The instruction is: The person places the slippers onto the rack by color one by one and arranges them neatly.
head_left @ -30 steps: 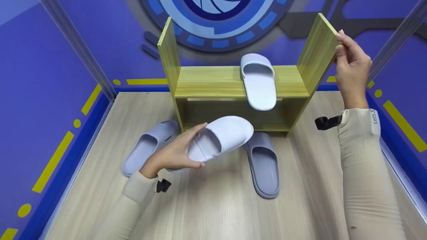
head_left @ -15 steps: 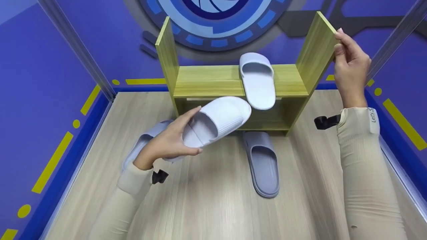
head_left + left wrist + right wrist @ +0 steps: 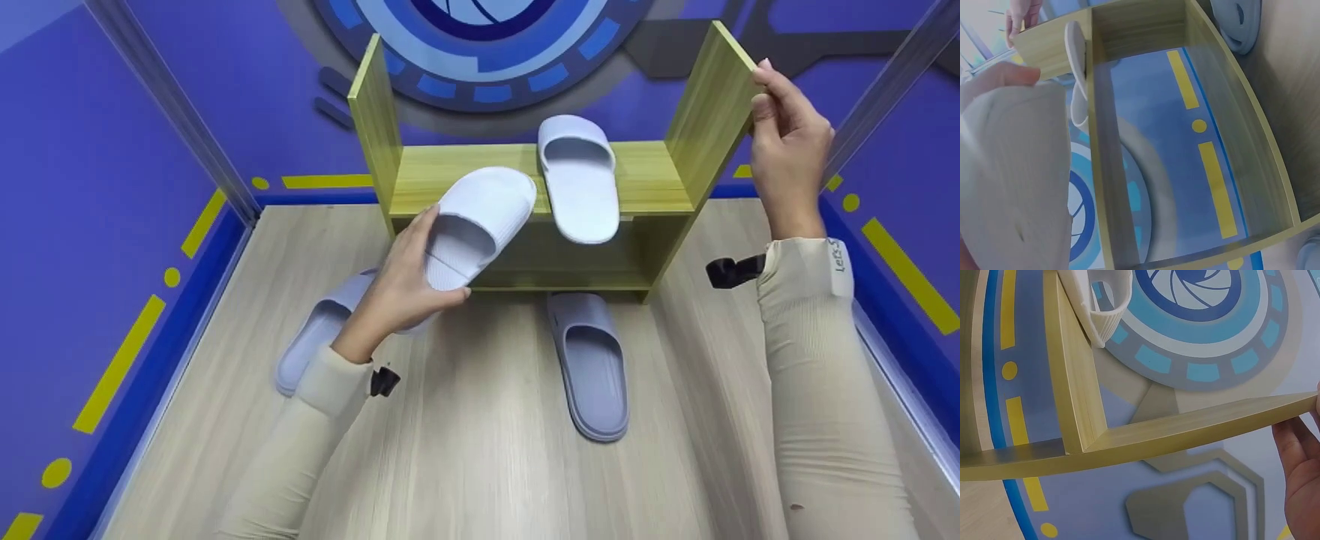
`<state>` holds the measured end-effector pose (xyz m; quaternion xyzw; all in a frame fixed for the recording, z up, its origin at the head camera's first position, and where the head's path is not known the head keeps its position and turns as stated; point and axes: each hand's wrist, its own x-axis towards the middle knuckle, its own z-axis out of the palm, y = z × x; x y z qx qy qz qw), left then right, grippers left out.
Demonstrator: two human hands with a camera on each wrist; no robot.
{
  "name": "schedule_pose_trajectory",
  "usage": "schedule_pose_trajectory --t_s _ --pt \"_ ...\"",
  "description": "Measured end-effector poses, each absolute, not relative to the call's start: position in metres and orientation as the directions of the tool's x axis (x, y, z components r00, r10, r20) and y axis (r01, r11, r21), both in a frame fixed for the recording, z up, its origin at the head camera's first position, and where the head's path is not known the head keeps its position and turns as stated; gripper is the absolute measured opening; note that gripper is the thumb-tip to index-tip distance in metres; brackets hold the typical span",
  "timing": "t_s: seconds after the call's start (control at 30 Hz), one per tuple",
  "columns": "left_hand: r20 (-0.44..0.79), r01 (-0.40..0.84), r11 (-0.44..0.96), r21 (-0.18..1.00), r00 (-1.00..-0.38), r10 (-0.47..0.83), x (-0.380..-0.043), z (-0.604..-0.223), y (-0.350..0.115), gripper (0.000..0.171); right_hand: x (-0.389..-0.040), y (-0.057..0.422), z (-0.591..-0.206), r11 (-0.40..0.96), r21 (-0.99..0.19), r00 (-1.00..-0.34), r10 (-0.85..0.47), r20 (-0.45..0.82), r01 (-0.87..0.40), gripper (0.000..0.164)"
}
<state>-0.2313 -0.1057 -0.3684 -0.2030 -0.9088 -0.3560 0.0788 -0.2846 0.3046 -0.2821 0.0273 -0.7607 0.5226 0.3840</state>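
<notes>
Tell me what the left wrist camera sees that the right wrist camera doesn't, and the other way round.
Only the left wrist view shows part of the left hand, the held white slipper up close, and a cropped grey slipper.

Only the right wrist view shows the angular grey wall design.

Both share the wooden shelf, the white slipper on it, the right hand at its side panel, and the blue ringed wall picture.

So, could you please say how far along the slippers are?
Apparently done: one white open-backed slipper rests on the yellowish wooden upper shelf.
In hand: the left hand holds another white slipper.
Probably remaining: two grey open-backed slippers on the pale floor.
</notes>
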Motion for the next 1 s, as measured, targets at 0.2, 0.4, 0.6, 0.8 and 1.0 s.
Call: schedule_pose_trajectory --t_s 0.2,0.4,0.6,0.8,1.0 --pt "0.310 0.368 0.691 0.623 -0.926 0.213 -0.244 -0.371 -0.096 0.110 -0.285 0.304 -0.282 0.448 -0.773 -0.701 0.359 0.616 -0.450 0.029" --pt "0.282 0.277 0.725 0.631 -0.952 0.118 -0.257 -0.369 -0.086 0.111 -0.286 0.305 -0.282 0.443 -0.774 -0.697 0.365 0.617 -0.453 0.029" --pt "0.205 0.194 0.753 0.629 -0.976 0.080 -0.268 -0.366 -0.075 0.112 -0.287 0.304 -0.283 0.445 -0.774 -0.697 0.365 0.617 -0.452 0.029" --pt "0.149 0.145 0.791 0.595 -0.986 0.068 -0.276 -0.359 -0.065 0.113 -0.287 0.303 -0.282 0.438 -0.772 -0.691 0.369 0.622 -0.460 0.028" --pt "0.114 0.129 0.831 0.542 -0.990 0.079 -0.283 -0.350 -0.056 0.112 -0.287 0.305 -0.283 0.444 -0.770 -0.691 0.367 0.623 -0.458 0.028"
